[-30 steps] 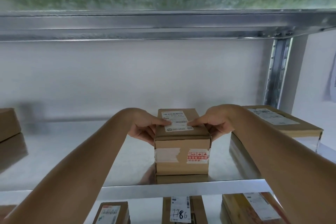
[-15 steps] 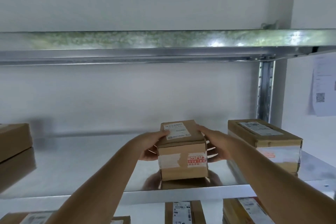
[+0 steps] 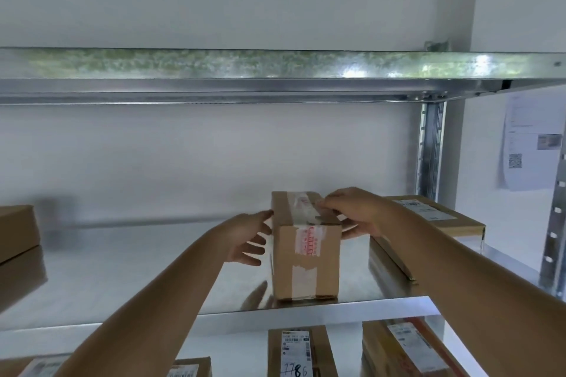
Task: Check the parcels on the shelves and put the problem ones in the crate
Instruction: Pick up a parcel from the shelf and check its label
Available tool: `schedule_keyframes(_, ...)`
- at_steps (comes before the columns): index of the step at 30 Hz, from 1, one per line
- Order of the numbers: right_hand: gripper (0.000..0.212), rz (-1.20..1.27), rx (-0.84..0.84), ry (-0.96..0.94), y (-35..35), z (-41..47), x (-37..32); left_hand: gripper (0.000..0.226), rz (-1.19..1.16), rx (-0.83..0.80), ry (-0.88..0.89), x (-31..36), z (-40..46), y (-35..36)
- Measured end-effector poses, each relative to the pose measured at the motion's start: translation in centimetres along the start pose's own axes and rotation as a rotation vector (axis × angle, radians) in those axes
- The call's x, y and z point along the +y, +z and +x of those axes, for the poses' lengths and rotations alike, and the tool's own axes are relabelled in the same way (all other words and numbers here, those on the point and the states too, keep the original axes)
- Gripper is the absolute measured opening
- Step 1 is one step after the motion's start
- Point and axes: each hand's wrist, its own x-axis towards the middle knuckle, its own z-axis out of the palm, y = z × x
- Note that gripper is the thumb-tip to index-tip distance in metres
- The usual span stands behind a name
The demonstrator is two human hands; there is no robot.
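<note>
Right hand (image 3: 356, 211) curls over the top far edge of the upright parcel (image 3: 306, 251) on the shelf (image 3: 306, 311), while left hand (image 3: 248, 239), fingers spread, touches its left side.

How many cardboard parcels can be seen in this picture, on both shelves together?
7. Middle shelf: the handled parcel, one right, one left. Lower shelf: the 7786 parcel, one right, two at the bottom left. Arms may hide others.
</note>
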Motion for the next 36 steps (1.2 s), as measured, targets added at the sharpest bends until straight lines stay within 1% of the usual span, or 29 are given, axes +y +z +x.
schedule_keyframes(3,0.030,-0.026,0.004,0.018,0.7,0.6,-0.1,0.083,-0.093,-0.049,-0.043,0.1,0.3,-0.7)
schedule_keyframes(5,0.038,-0.027,0.002,0.057,0.9,0.7,-0.1,0.088,-0.121,-0.084,-0.054,0.5,0.1,-0.8)
schedule_keyframes(9,0.043,-0.025,-0.086,0.138,0.4,0.5,-0.4,0.079,-0.016,-0.080,-0.041,1.7,0.1,-0.6)
schedule_keyframes(11,0.044,-0.020,-0.114,0.150,0.1,0.5,-0.5,0.079,0.013,-0.070,-0.046,2.2,0.6,-0.8)
schedule_keyframes(16,0.049,0.017,-0.154,0.170,-0.2,1.0,0.0,0.079,0.002,-0.115,-0.058,2.6,1.2,-0.9)
schedule_keyframes(18,0.047,0.029,-0.168,0.173,-0.3,1.2,0.0,0.077,-0.008,-0.130,-0.054,2.7,1.3,-1.0)
schedule_keyframes(26,0.039,0.041,-0.183,0.158,-0.1,1.9,-0.2,0.057,0.005,-0.141,0.011,3.3,0.8,-0.8)
schedule_keyframes(29,0.035,0.053,-0.171,0.143,0.0,2.1,0.1,0.060,0.004,-0.161,0.012,3.5,0.8,-0.8)
schedule_keyframes(33,0.038,0.065,-0.170,0.124,0.0,2.5,0.4,0.072,-0.017,-0.183,0.001,3.5,0.7,-0.8)
schedule_keyframes(36,0.038,0.053,-0.162,0.123,0.0,2.4,0.2,0.061,-0.025,-0.163,-0.014,3.4,0.7,-0.8)
